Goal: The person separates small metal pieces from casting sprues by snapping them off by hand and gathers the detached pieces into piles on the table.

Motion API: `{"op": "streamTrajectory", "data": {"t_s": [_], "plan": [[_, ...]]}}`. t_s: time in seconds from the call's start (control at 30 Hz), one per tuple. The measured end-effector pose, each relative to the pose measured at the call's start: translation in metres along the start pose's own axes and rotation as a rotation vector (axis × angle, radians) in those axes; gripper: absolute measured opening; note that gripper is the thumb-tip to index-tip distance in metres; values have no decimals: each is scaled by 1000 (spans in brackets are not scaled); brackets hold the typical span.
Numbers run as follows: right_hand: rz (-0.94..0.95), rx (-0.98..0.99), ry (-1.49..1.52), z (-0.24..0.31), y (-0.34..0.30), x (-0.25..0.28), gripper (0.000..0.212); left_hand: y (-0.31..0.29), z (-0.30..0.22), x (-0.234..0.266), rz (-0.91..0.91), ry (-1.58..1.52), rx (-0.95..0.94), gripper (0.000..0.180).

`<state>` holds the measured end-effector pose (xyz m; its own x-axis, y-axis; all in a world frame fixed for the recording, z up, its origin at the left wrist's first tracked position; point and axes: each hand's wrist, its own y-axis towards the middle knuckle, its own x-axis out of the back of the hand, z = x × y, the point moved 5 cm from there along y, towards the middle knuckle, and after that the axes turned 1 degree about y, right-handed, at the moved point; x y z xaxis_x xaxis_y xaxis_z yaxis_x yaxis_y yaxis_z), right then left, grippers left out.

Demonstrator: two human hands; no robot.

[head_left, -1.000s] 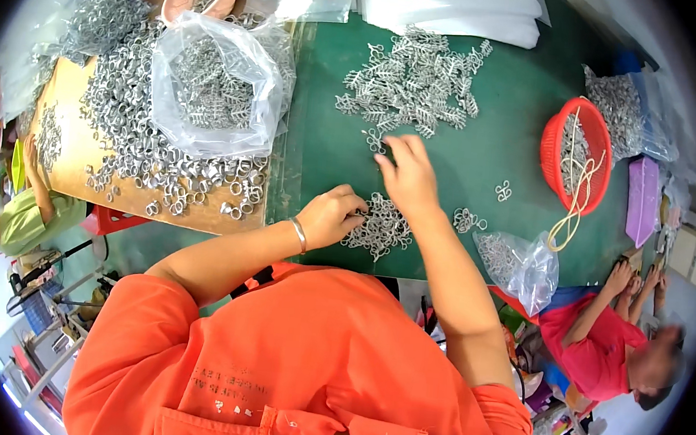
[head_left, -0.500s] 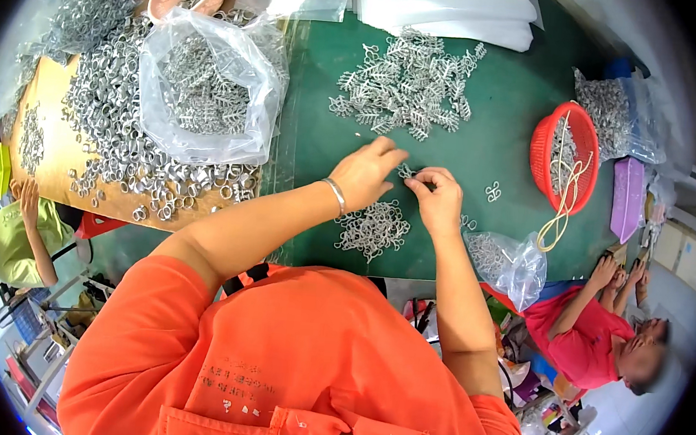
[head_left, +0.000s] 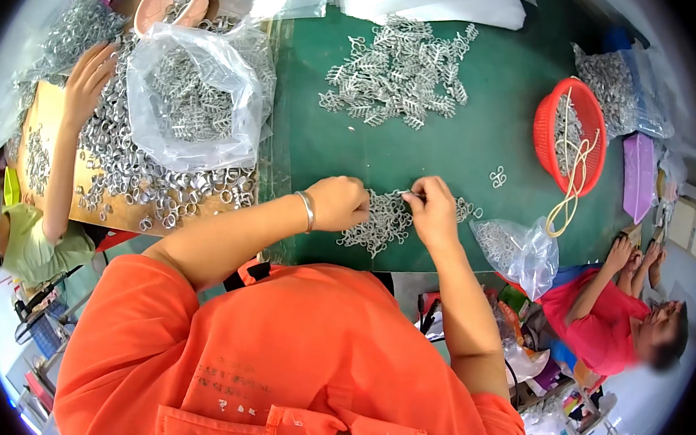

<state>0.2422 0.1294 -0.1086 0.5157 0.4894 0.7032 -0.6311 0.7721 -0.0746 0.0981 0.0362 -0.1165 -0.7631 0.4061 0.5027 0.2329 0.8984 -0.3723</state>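
Fingers curled in, my left hand (head_left: 339, 204) rests at the left edge of a small pile of silvery wire hooks (head_left: 378, 226); whatever its fingertips hold is hidden. My right hand (head_left: 434, 211) is at the upper right of that pile, thumb and forefinger pinched on a small metal piece that barely shows. Farther off on the green tabletop (head_left: 304, 149) lies a larger heap of silvery fishbone-shaped metal pieces (head_left: 400, 74). A few loose hooks (head_left: 467, 210) sit just right of my right hand, and a small curled wire piece (head_left: 497, 177) lies beyond them.
On the left are a clear bag (head_left: 244, 140) of metal pieces, many metal rings (head_left: 124, 159) and a pink bowl (head_left: 145, 17). Right stand a red basket (head_left: 544, 139) with a cord, and a small clear bag (head_left: 537, 261). Co-workers sit at both sides, one reaching (head_left: 84, 94) over the rings.
My hands have come apart and moved nearer to me, down to the hook pile. My left fingers have curled in. The co-worker at the left has reached an arm across the table.
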Motion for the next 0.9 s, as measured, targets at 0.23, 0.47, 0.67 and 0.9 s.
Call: {"op": "streamTrajectory", "data": {"t_s": [0.23,0.47,0.67,0.9], "plan": [[312,32,240,23,10,-12,24,-11,11,68,-803,154,190,50],[-72,526,-252,61,67,-30,22,18,35,76,-809,216,161,22],[109,283,-80,17,25,-12,13,-5,26,41,-681,-94,-11,17],[-165,263,-123,37,54,-1,19,14,20,73,-903,101,109,33]]}}
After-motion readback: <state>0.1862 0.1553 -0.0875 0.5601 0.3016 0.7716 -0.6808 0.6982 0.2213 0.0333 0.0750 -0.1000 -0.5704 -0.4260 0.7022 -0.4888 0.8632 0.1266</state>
